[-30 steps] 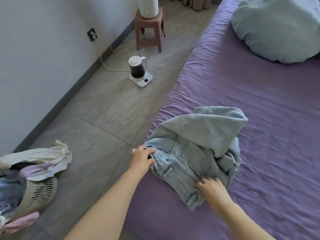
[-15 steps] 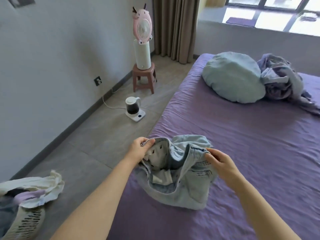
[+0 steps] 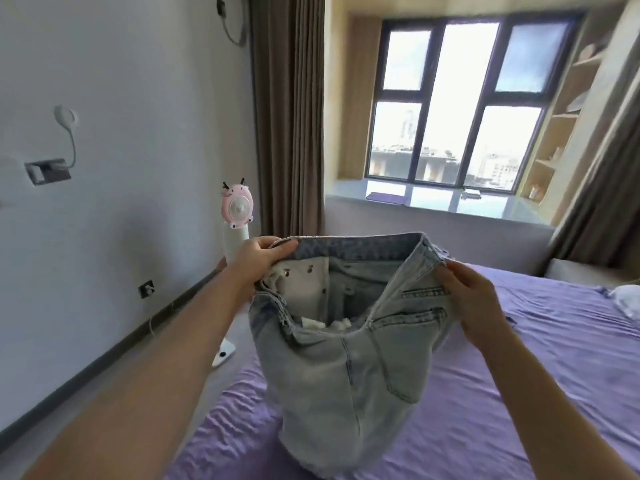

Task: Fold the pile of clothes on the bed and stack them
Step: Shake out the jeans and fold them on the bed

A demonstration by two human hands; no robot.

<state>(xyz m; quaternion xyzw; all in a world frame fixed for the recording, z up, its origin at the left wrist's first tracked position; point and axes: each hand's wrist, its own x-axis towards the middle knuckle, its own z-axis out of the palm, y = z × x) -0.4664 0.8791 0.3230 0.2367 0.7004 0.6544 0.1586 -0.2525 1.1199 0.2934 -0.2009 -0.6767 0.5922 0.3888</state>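
The purple bed lies below as the folding surface, and the pale jeans hang above it, probably so the legs drop straight. The left hand and right hand pinch opposite waistband sides, fingers clamped on denim, holding it open.

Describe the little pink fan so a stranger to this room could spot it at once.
Start at the brown curtain left of the window. Just left of its lower end, against the grey wall, stands a white cylinder, partly hidden behind the left hand. The pink fan sits on top, the only pink, round, antlered object there.
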